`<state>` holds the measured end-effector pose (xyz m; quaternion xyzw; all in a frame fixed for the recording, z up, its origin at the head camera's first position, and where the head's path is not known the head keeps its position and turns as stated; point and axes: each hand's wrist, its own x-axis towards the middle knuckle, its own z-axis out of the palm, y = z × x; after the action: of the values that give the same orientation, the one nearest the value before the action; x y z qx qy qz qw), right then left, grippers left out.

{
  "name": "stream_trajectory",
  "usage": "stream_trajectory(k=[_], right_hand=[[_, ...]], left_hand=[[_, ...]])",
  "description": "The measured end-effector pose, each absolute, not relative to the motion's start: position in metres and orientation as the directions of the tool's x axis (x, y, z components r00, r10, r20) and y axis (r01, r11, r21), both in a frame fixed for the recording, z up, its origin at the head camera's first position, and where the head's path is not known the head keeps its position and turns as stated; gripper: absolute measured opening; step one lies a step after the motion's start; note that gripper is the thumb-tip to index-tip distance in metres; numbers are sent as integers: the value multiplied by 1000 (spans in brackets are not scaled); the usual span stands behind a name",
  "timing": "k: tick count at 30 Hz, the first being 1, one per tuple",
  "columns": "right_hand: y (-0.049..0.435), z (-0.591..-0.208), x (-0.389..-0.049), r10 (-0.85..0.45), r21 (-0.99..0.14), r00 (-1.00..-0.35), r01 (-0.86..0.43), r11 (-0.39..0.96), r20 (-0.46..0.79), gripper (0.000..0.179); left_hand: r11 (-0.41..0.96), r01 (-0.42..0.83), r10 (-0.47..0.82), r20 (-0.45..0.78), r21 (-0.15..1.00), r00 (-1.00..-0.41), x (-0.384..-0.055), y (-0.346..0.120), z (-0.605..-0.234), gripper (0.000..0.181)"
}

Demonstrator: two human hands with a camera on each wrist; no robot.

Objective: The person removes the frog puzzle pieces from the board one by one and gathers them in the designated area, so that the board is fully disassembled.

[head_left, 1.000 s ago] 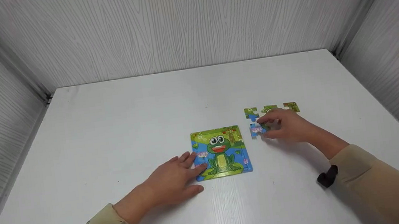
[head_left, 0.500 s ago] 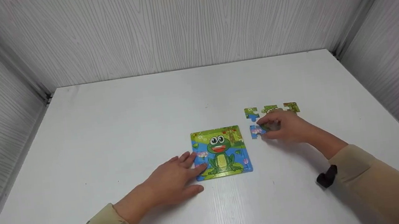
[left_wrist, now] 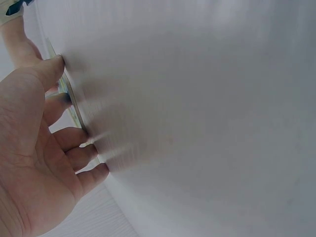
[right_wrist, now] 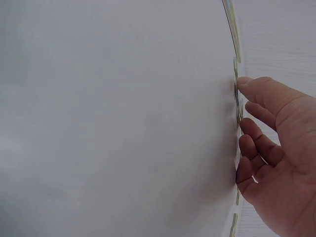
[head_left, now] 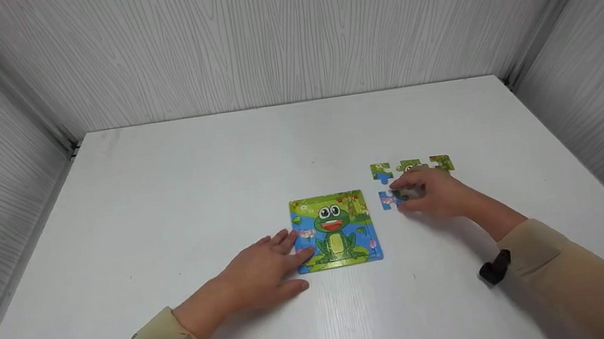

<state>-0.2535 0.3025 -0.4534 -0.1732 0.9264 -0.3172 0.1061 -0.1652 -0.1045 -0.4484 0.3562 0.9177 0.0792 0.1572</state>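
Note:
A square frog picture puzzle lies in its frame near the middle of the table. My left hand rests at its left edge, fingers extended, with the fingertips over the border. To the right of the frame, my right hand pinches a small green puzzle piece between thumb and forefinger, low at the tabletop; the hand covers much of it. Beside those fingertips lies a blue and pink piece. In the right wrist view the right thumb sits right at the thin edges of the pieces.
Behind the right hand, a row of loose pieces lies flat: a green and blue one, one with the frog's eyes and a green and red one. The white table has grey wood-grain panels at back and sides.
The right thumb and forefinger have shifted slightly right with the green piece, which now sits lower beside the blue and pink piece. The left hand has stayed in place.

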Motion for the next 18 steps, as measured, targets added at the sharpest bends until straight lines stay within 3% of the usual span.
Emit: stream_trajectory(k=[7,18], right_hand=[[292,-442,-250,-406,-633,-913,-290,718,-42,41],[246,-431,-243,-527,-621,-849,-398,675,-29,47]], left_hand=[[723,640,689,-223,259,-689,-166,-105,-449,65],[731,632,681,-230,257,-695,-166,-105,-449,66]])
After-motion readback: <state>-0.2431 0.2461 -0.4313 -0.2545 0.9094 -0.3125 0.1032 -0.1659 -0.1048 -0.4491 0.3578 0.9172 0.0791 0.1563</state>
